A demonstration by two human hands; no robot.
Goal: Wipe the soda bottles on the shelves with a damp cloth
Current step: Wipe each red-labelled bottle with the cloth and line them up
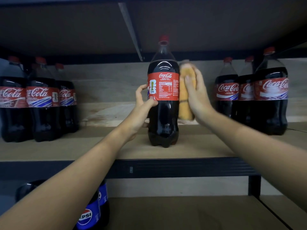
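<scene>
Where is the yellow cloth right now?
In the head view, the yellow cloth is just right of centre, pressed by the right hand against the right side of the middle Coca-Cola bottle on the shelf.

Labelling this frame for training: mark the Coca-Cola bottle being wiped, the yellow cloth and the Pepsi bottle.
Coca-Cola bottle [163, 87]: head view, on its red label.
Yellow cloth [184, 95]: head view, on its exposed left strip.
Pepsi bottle [87, 216]: head view, on its blue label.

- I see one Coca-Cola bottle [163, 103], red-capped and dark-filled, standing upright alone near the shelf's [93, 146] front edge.
- The orange cloth [185, 95] lies folded flat against its right side.
- More Coca-Cola bottles stand left [43, 100] and right [270, 95].
</scene>
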